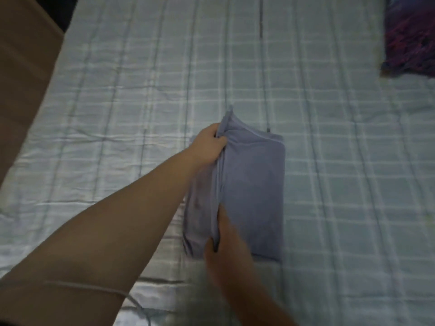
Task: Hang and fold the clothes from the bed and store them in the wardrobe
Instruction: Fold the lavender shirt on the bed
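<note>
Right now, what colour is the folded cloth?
The folded cloth is plain lavender-blue, clearest in the head view.

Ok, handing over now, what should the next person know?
Left hand: grips the far end of the raised fold on the lavender-blue cloth garment.
Right hand: pinches the same fold's near end.
Garment: a partly folded rectangle on the pale blue checked bedsheet.
A purple patterned fabric item lies at the bed's far right.
Done: most folds.
Left: finish this fold, store it; wardrobe out of view.

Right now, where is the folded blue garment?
The folded blue garment lies mid-frame in the head view on the checked bedsheet, its left edge held by the left hand at the far end and the right hand at the near end.
</note>
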The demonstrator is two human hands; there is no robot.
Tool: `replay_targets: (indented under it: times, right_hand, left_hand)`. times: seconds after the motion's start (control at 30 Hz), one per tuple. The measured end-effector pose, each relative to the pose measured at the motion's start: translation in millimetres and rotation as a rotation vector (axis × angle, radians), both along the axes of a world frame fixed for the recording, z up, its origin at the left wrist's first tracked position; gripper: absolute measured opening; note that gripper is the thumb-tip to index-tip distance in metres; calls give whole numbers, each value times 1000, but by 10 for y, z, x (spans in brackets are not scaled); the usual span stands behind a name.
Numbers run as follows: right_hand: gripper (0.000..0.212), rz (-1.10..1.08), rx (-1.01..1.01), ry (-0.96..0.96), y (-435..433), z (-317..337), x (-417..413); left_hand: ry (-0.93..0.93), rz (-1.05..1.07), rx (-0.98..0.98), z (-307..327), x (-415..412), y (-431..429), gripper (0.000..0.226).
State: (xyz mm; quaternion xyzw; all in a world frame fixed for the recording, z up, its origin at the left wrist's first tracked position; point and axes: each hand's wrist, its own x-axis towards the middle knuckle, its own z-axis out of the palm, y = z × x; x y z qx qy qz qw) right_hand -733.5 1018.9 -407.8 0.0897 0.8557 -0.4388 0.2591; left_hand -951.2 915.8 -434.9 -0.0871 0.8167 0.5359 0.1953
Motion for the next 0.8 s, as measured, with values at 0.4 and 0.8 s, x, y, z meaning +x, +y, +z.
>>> replay_targets:
  times: [0.4,0.8]
  right_hand:
    - [59,96,194,-89,-882,-517,203]
    - [63,229,686,310,298,-480,396]
  left_hand:
    - [-189,151,8,-652,374,-983,69]
    - [-332,10,-249,-504,1827,-946,46]
